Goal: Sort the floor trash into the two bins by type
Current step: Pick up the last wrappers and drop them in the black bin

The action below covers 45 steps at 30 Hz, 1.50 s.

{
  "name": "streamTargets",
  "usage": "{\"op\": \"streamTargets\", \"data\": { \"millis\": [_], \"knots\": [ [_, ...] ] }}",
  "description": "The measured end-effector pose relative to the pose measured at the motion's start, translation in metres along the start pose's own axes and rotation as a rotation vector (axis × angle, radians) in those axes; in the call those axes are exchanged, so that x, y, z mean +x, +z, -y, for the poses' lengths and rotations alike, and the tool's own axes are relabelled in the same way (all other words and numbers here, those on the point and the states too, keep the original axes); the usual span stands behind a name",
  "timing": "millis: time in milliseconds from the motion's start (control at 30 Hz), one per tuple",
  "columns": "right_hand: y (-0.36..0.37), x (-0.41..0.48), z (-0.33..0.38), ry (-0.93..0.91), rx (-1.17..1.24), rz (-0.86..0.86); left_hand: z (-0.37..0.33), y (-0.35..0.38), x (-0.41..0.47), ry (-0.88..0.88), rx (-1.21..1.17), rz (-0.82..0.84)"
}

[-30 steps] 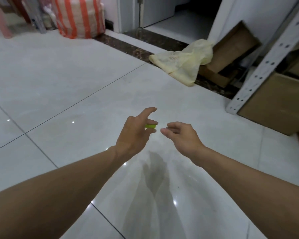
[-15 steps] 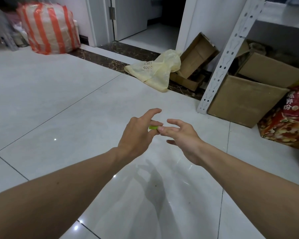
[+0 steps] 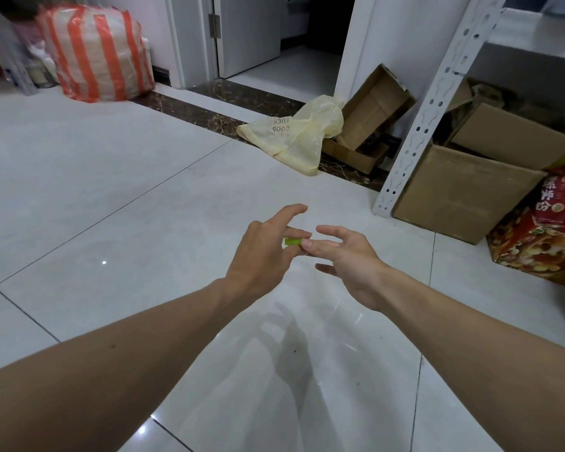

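two hands up: left hand (image 3: 261,256) pinches a small green scrap (image 3: 292,242) between thumb and finger, index lifted; right hand (image 3: 349,256), fingers loosely spread, holds nothing, just at the scrap's 3 o'clock.

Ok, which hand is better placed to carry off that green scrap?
Left. The left hand pinches the green scrap in its fingers; the right hand is open, one fingertip merely at the scrap's end.
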State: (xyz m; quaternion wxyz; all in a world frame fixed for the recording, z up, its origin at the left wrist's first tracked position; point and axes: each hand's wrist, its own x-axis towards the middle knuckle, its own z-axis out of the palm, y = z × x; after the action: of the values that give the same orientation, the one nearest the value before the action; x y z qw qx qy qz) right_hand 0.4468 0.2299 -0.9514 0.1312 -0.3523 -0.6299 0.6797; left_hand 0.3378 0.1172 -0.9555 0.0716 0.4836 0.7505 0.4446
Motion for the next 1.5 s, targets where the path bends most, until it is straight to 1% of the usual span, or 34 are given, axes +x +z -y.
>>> {"op": "streamTargets", "data": {
  "millis": [367, 567, 767, 867, 1167, 1300, 1367, 1433, 1500],
  "knots": [
    [0.001, 0.004, -0.003, 0.042, 0.053, 0.015, 0.001, 0.001, -0.002, -0.008, -0.007, 0.016],
    [0.001, 0.006, -0.003, 0.059, 0.073, -0.008, 0.009, 0.003, -0.003, -0.077, -0.078, 0.068],
    [-0.002, 0.003, -0.001, 0.073, 0.024, 0.041, 0.007, 0.002, -0.002, -0.006, 0.050, 0.128],
    [-0.003, 0.002, -0.001, 0.073, 0.005, 0.033, 0.006, 0.004, -0.002, 0.022, 0.080, 0.151],
    [-0.018, -0.004, 0.002, 0.061, -0.027, 0.025, -0.008, 0.009, 0.000, 0.023, 0.048, 0.184],
    [-0.038, -0.013, 0.007, 0.047, -0.029, -0.030, -0.023, 0.017, 0.004, 0.005, 0.034, 0.194],
    [-0.055, -0.021, 0.008, 0.028, -0.047, -0.098, -0.032, 0.022, 0.007, 0.031, 0.105, 0.211],
    [-0.076, -0.032, 0.009, -0.007, -0.104, -0.175, -0.044, 0.029, 0.012, 0.087, 0.286, 0.265],
    [-0.099, -0.044, 0.011, -0.059, -0.190, -0.248, -0.062, 0.041, 0.018, 0.182, 0.465, 0.321]
  ]
}}
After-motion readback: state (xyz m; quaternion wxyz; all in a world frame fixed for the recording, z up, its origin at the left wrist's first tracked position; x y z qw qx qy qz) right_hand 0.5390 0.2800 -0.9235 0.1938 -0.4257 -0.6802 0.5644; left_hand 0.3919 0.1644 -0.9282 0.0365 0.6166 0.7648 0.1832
